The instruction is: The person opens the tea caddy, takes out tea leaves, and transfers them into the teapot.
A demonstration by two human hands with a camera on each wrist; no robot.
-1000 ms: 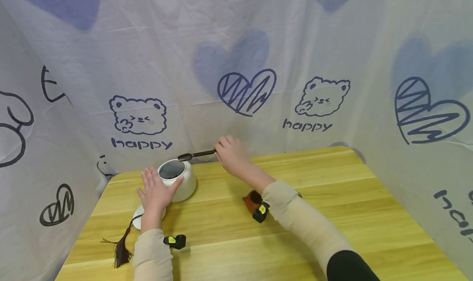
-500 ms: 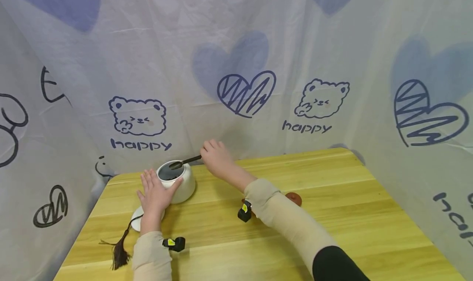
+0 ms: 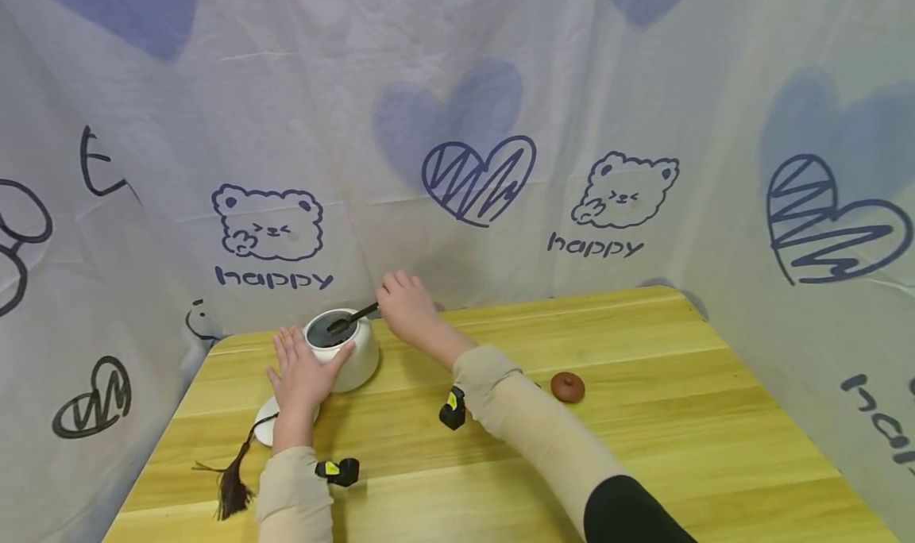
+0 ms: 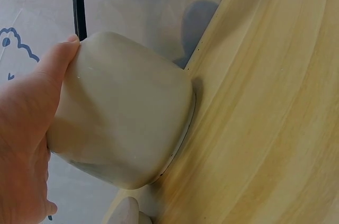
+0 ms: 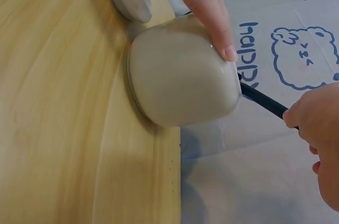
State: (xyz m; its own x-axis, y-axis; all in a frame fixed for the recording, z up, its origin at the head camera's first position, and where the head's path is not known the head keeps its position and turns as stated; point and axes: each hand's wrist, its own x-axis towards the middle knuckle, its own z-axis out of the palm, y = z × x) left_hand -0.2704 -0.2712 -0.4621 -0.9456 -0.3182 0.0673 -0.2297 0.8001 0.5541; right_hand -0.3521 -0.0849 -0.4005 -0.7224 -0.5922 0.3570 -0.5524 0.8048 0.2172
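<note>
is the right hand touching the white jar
Apart. The right wrist view shows a plain gap between the right hand and the white jar, spanned by the dark scoop that the hand grips.

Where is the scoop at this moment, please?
In the head view, the scoop is left of centre, its head inside the mouth of the white jar and its handle in the right hand.
</note>
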